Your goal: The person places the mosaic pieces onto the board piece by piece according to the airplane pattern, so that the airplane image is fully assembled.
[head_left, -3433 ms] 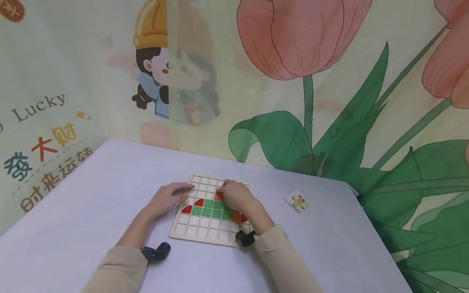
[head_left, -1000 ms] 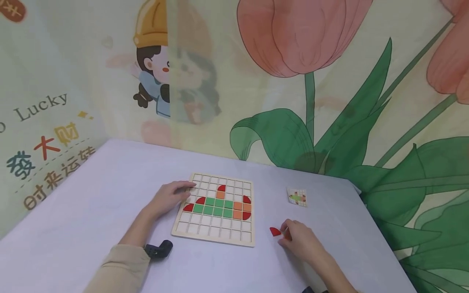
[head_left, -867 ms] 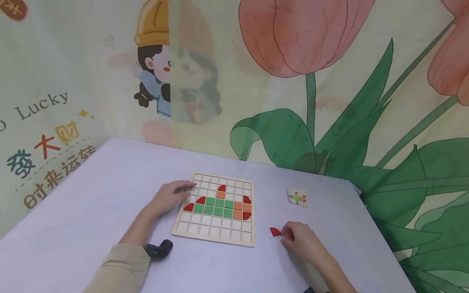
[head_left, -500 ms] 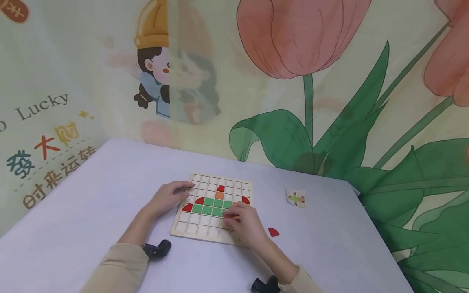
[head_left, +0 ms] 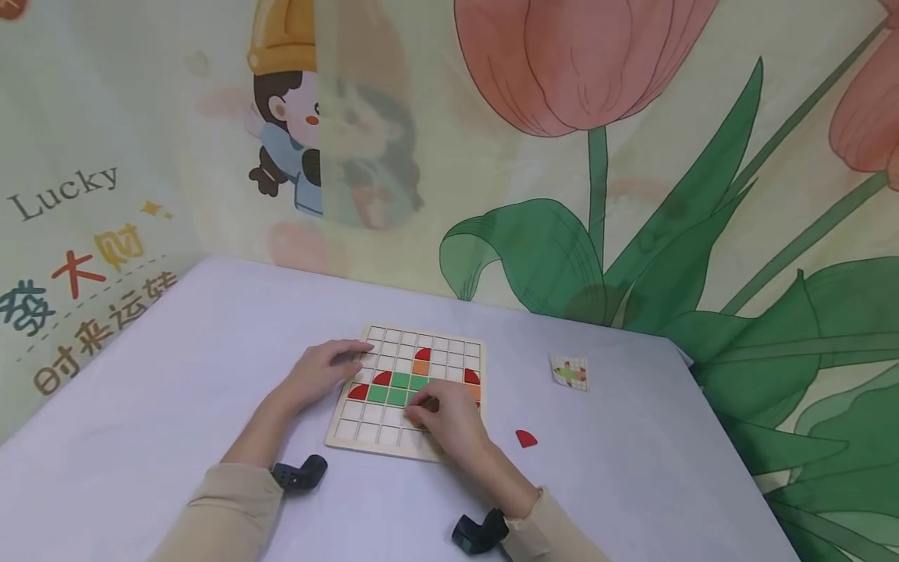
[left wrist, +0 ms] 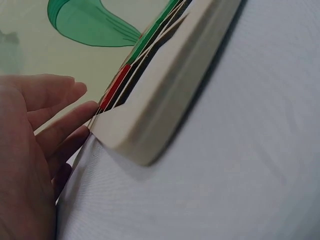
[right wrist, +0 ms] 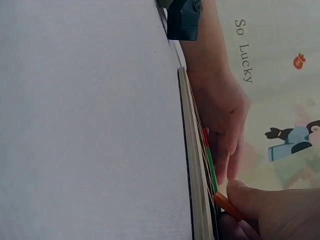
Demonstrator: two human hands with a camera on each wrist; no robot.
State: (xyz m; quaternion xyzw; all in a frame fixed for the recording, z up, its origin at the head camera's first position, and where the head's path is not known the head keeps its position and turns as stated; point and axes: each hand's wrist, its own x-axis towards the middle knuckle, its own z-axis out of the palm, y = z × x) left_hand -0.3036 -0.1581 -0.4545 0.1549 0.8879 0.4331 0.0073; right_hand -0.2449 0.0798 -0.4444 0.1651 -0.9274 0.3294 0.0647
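A wooden grid board [head_left: 367, 432] lies on the table, with green square tiles [head_left: 397, 396], orange ones and red quarter-circle pieces [head_left: 358, 392] set in its cells. My left hand [head_left: 316, 373] rests at the board's left edge, its fingers extended and touching the rim. Over the lower middle of the board, my right hand [head_left: 453, 421] pinches an orange tile [right wrist: 229, 206] between thumb and fingers; the right wrist view has it tilted at the board's surface. That hand hides several cells on the right side. One loose red quarter-circle piece [head_left: 526, 439] lies right of the board.
A small card [head_left: 569, 372] with a printed coloured pattern lies on the white table cover [head_left: 632, 468] to the right. Behind the table hangs a cloth backdrop printed with tulips [head_left: 590, 70]. Each wrist carries a black camera [head_left: 481, 532].
My right hand left the board, took the orange tile from beside the loose red piece, and brought it back leftward over the board. My left hand has stayed at the left edge.
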